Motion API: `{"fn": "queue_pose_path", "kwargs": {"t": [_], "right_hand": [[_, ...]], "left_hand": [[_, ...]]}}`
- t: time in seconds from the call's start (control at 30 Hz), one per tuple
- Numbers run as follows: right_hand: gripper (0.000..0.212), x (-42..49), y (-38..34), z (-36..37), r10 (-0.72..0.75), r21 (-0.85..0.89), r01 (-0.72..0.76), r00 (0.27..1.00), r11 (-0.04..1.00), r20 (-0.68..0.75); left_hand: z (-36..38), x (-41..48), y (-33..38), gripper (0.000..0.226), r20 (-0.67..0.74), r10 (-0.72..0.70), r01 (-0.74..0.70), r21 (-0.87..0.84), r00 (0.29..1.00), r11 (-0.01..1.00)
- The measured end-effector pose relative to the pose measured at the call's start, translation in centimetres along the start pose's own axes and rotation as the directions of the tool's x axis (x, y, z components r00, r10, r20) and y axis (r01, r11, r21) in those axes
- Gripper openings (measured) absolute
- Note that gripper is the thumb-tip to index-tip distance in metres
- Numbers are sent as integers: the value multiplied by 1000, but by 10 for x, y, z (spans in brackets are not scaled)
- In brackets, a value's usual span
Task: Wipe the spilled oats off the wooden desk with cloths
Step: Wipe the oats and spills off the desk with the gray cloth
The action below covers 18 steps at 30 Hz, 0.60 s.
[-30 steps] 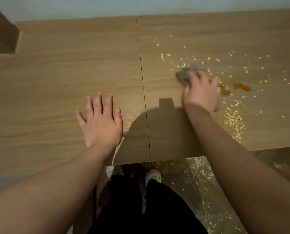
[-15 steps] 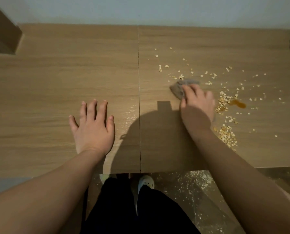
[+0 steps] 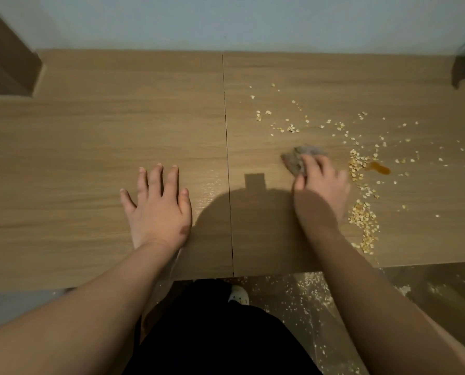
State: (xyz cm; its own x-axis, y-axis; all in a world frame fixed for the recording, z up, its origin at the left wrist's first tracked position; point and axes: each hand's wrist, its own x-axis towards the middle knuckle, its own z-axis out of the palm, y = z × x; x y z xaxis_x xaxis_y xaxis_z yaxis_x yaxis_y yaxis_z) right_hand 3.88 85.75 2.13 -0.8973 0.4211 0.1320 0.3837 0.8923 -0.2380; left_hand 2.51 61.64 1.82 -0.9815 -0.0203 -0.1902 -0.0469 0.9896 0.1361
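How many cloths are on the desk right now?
1: a grey cloth under the right hand, on the desk right of its seam. Others may lie out of frame.

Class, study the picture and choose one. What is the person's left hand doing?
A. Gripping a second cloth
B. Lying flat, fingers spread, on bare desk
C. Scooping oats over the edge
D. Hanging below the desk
B: the left hand lies palm-down with fingers spread on the wooden desk, holding nothing, while the right hand holds the grey cloth beside the oats.
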Motion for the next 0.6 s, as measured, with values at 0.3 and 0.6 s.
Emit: {"fn": "queue_pose_path", "kwargs": {"t": [0.3, 0.6], "right_hand": [[27, -38, -88, 18, -365, 132, 371, 929, 919, -65], [28, 58, -81, 33, -411, -24, 412, 911, 911, 26]], "left_hand": [[-21, 49, 9, 51, -67, 136, -143, -122, 989, 982], [-13, 93, 3, 56, -2, 115, -115, -4, 993, 993]]}}
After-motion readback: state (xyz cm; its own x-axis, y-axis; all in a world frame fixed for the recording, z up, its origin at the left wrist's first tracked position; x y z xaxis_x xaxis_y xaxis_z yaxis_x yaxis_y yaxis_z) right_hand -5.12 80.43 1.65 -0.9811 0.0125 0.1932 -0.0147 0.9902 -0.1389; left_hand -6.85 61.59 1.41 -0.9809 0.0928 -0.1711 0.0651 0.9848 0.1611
